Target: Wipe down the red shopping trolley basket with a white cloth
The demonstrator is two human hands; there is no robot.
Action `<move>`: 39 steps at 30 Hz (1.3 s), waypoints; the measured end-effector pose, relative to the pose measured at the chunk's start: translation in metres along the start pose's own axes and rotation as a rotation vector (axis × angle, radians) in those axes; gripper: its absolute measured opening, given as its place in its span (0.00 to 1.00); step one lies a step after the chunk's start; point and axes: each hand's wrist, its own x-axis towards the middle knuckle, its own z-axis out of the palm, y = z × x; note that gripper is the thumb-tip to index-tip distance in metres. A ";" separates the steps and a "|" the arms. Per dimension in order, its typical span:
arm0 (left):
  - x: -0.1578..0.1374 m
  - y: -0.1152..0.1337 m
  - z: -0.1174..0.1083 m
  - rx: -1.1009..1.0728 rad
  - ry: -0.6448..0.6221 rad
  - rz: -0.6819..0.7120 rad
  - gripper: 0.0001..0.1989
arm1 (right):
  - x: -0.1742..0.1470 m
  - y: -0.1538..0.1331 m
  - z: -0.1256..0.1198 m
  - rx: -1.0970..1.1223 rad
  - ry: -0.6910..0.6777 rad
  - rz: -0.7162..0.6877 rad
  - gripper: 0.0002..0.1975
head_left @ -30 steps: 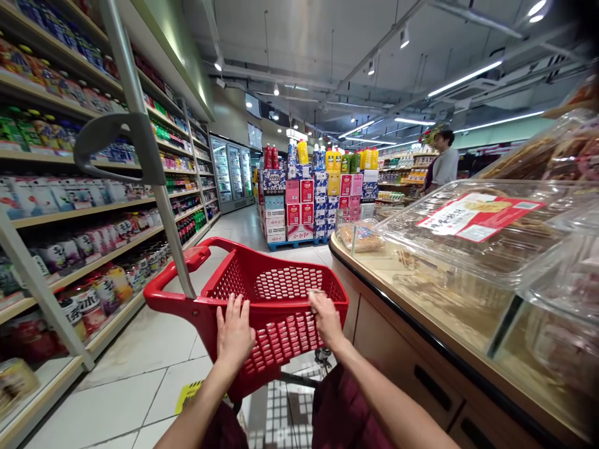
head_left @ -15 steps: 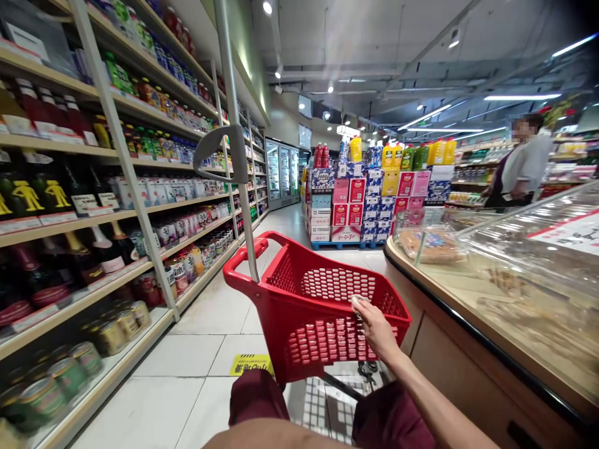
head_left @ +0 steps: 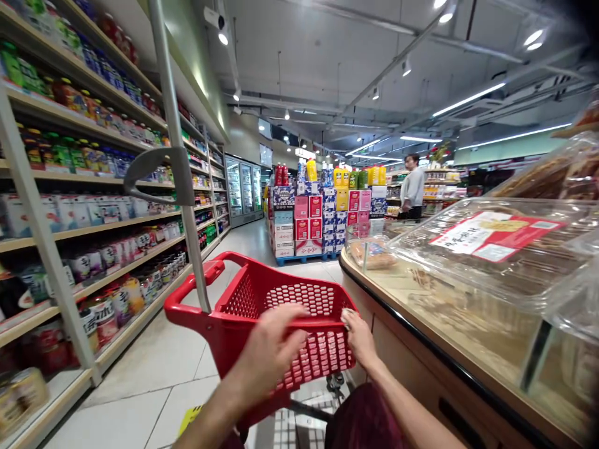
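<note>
We look down at a red shopping basket cart (head_left: 322, 325) in the middle of a supermarket aisle, its long, perforated side towards us. Our left hand (head_left: 274, 343), blurred, is in front of that side, fingers loosely spread and thumb apart, nothing visible in its grasp; we cannot tell whether it touches the plastic. Our right hand (head_left: 360, 342) is at the far right end of the near rim, fingertips pinching a small white wad (head_left: 345, 317) whose nature we cannot make out. A grey metal pole (head_left: 171, 93) with a dark grey loop (head_left: 183, 178) rises at the cart's left end, beside its red push handle (head_left: 187, 291). Just beside the cart on our right is a wood-panelled table (head_left: 421, 374) carrying clear packs of food (head_left: 500, 237), one with a red and white label. On our left, tall shelves (head_left: 112, 225) hold rows of bottles and cans. Ahead, colourful cartons (head_left: 309, 218) stand stacked on a blue pallet (head_left: 304, 257), topped with bottles; beyond, to the right, we see a person in a light top (head_left: 412, 187).
</note>
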 end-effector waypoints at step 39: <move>-0.019 -0.091 0.024 0.643 0.072 0.011 0.24 | -0.003 -0.100 0.041 0.081 -0.009 -0.169 0.28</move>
